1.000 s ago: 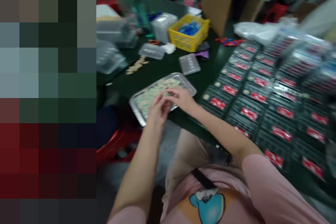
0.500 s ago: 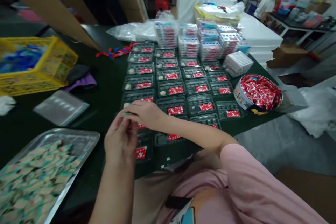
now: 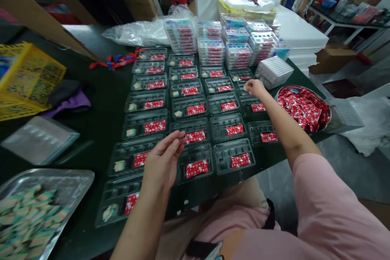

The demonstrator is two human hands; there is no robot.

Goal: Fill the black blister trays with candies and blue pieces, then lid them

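Rows of clear plastic trays (image 3: 217, 124) cover the dark table, each with a red patterned packet (image 3: 234, 130); many also hold a small pale green piece (image 3: 178, 113). Over the middle of the rows is my left hand (image 3: 164, 158), thumb and fingertips pinched round something small and dark that I cannot make out. My right hand (image 3: 255, 88) reaches to a tray in the right-hand column, fingertips together on a small pale piece (image 3: 245, 88). At the lower left a metal tray (image 3: 87, 178) bears a pile of pale green pieces (image 3: 33, 219).
Stacks of packed trays (image 3: 210, 50) stand at the back. A round tin (image 3: 327, 120) of red packets is on the right, beside a white stack (image 3: 274, 71). On the left are a yellow basket (image 3: 39, 77) and clear plastic sheets (image 3: 41, 138). A person stands far right.
My hands were together over the left rows; they have parted. My right hand has moved far right to a back tray, and my left hand slightly right. The view has shifted.
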